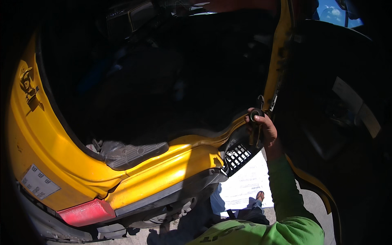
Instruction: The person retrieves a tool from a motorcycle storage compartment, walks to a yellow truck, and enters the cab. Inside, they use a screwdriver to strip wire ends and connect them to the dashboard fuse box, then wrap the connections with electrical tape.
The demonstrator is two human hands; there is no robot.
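Observation:
My right hand [267, 127], at the end of a green sleeve [284, 190], is raised by the front corner of a yellow vehicle's door opening. Its fingers close around a dark, round-ended thing [256, 114] with a ring-like face; its kind is unclear. Just below the fingers a narrow yellowish piece [254, 136] hangs down, and I cannot tell whether it is held or part of the vehicle. Closest to the hand are the yellow door pillar [272, 81] and a black step grid [238, 158]. My left hand does not appear.
The yellow sill [163, 169] curves leftward past a dusty black pedal-like pad [136, 154] to a red corner piece [87, 212]. A metal latch [27, 85] juts from the left pillar. The dark open door [322, 122] stands at right. White printed sheeting [245, 183] lies near my foot [260, 196].

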